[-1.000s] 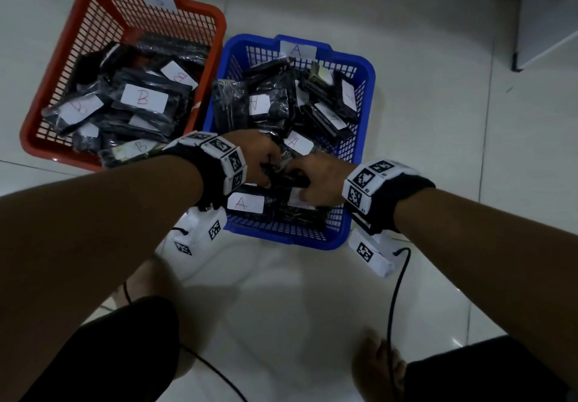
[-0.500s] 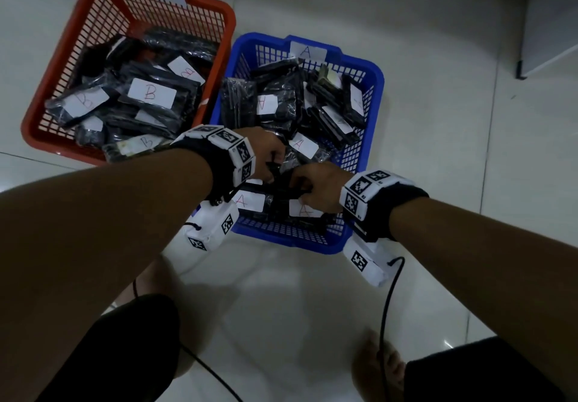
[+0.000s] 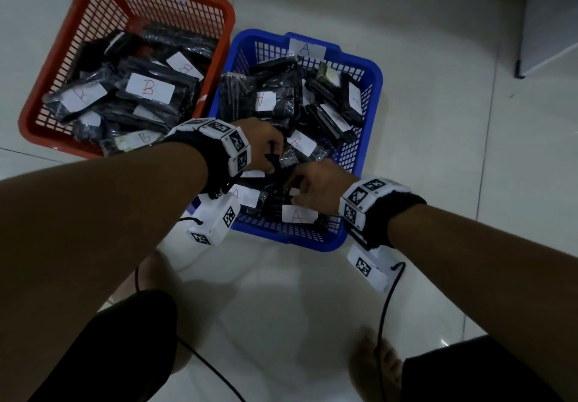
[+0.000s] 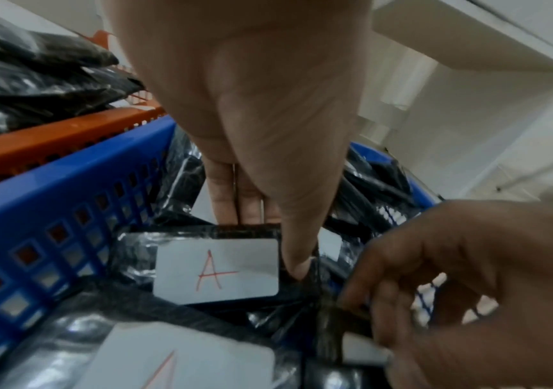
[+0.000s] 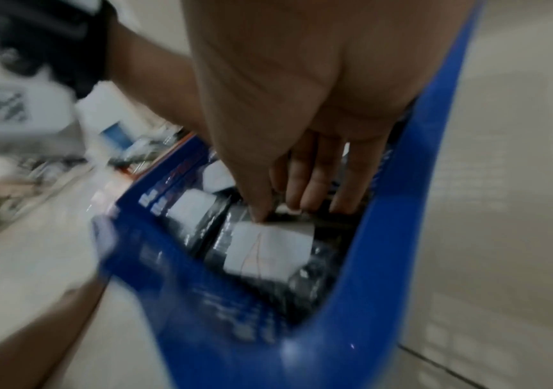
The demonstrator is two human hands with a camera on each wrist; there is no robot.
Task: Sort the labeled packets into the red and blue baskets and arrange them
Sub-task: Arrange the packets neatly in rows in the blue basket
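Blue basket (image 3: 372, 95): both hands' fingertips buried among packets, grips unclear.

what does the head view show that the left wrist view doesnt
Only the head view shows the whole layout: the red basket with its B tag and B-labelled packets, the A tag on the blue basket's far wall, both wristbands and the floor.

Only the left wrist view shows the grip: the left hand with fingers behind and thumb in front of an upright packet labelled A.

Both show the blue basket holding A packets, and the right hand working close beside the left.
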